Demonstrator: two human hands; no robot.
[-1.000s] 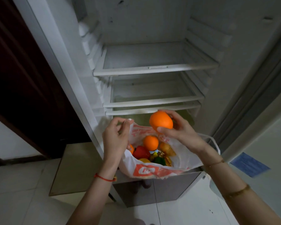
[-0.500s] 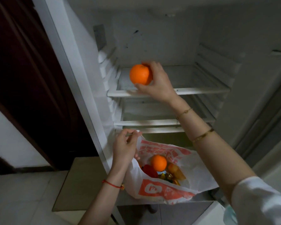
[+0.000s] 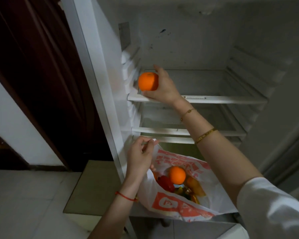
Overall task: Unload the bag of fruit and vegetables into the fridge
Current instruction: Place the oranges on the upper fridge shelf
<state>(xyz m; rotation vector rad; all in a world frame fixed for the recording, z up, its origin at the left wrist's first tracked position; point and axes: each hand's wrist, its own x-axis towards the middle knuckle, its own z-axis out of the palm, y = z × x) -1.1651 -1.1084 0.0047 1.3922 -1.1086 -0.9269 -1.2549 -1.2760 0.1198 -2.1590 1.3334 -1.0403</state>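
Observation:
My right hand (image 3: 164, 87) grips an orange (image 3: 148, 81) at the front left corner of the upper fridge shelf (image 3: 223, 99), just above its rim. My left hand (image 3: 141, 156) pinches the rim of a white and red plastic bag (image 3: 178, 204) that rests on the ledge at the fridge's bottom. Inside the bag lie a second orange (image 3: 177, 175), a red fruit or pepper (image 3: 165, 183), yellow pieces (image 3: 195, 186) and something green.
The open fridge has a bare second shelf (image 3: 185, 131) and a third rim below it. The fridge's left wall (image 3: 102, 69) stands beside a dark wooden door (image 3: 33, 75). A beige mat (image 3: 90, 187) lies on the tiled floor at the left.
My right hand lifted the orange out of the bag and carried it up to the left end of the upper shelf. My left hand kept hold of the bag's rim.

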